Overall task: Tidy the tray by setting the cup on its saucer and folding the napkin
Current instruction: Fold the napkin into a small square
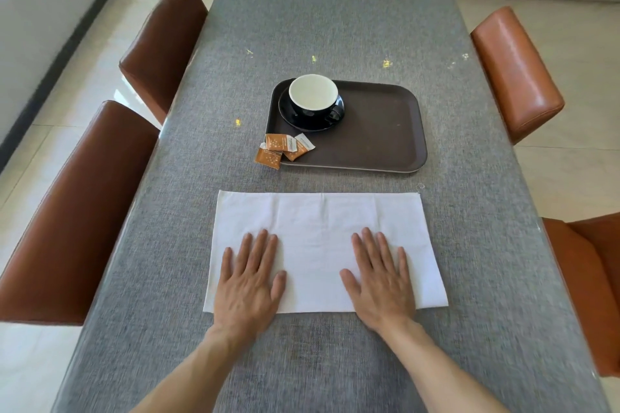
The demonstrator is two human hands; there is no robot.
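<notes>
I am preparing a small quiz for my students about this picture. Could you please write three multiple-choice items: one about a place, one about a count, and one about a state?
1. Where does the cup stand?
A. on the saucer in the tray
B. on the napkin
C. on a chair

2. How many orange sachets lie at the tray's near left corner?
A. one
B. three
C. six

3. How are the two hands on the napkin?
A. closed in fists
B. pinching one corner
C. flat, with fingers spread

Answers:
1. A: the black cup sits on the black saucer in the far left part of the brown tray.
2. B: three packets show, one partly over the tray's edge.
3. C: the left hand and the right hand lie palm down on the white cloth.
</notes>
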